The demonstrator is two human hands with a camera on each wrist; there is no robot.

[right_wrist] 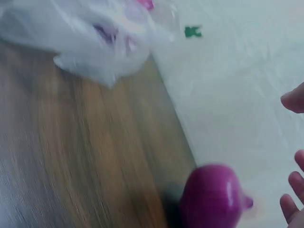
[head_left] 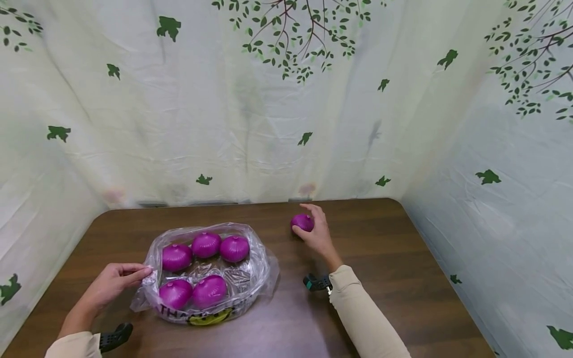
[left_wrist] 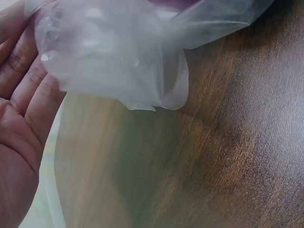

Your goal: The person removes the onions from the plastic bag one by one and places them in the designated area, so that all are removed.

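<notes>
At far left, your left hand [head_left: 109,284] reaches in from a pale sleeve, a black wrist strap [head_left: 115,338] below it; its grip pinches the left rim of a clear plastic bag [head_left: 256,291]. The bag lies on the brown tabletop [head_left: 380,238] with its mouth facing up, its front wall printed with dark lettering and a yellow-green patch. Within it you see five purple onions [head_left: 206,244]: three along the far side, two along the near side, with crumpled film between the rows. To the right of the bag and apart from it, a single onion [head_left: 302,222] rests on the tabletop close to the far edge. Your right hand [head_left: 319,233] stands beside this onion, its grip spread, the thumb at the near side and a finger over the far side; the right wrist view shows a gap between fingers and onion. A dark wristband [head_left: 317,282] and a pale sleeve follow below. A whitish sheet [head_left: 250,149] with green leaves and branches surrounds the tabletop behind and at both sides.
</notes>
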